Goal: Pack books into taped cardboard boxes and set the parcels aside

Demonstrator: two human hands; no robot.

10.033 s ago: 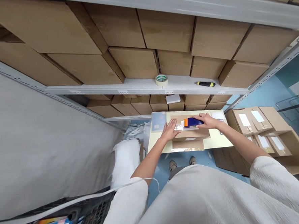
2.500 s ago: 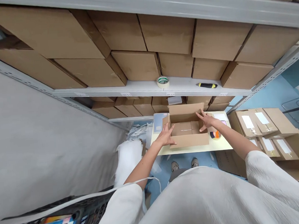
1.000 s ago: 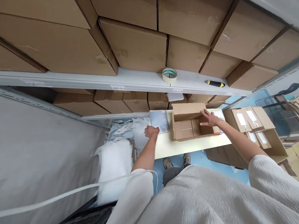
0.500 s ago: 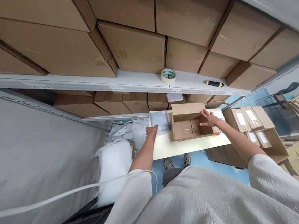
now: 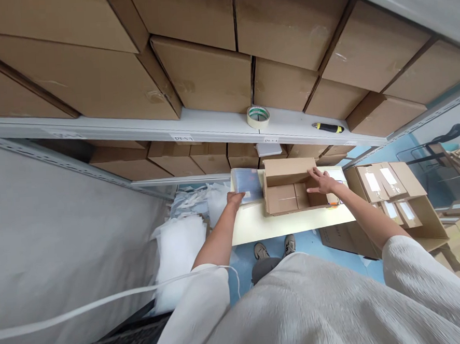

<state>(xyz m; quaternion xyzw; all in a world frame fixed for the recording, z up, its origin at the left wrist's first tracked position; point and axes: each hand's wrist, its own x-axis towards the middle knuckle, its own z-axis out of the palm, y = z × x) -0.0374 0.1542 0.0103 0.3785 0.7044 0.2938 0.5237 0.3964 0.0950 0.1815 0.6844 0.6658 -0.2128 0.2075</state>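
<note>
I'm in a stockroom or packing warehouse, metal shelving [image 5: 211, 122] stacked tight with sealed cardboard cartons [image 5: 204, 72], tape roll [image 5: 258, 116] and utility knife [image 5: 327, 128] on the shelf edge, labelled parcels [image 5: 390, 188] piled beside a small packing table [image 5: 291, 222]

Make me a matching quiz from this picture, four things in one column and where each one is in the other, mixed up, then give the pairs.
Things:
1. Round roll of pale tape
2. Black and yellow utility knife
3. Flat bluish plastic-wrapped packet
4. Open brown cardboard box

Places:
A. gripped by the left hand
B. on the pale table, right hand on its rim
C. grey shelf edge, right end
D. grey shelf edge, near the middle

Pairs: 1-D, 2-C, 3-A, 4-B
</note>
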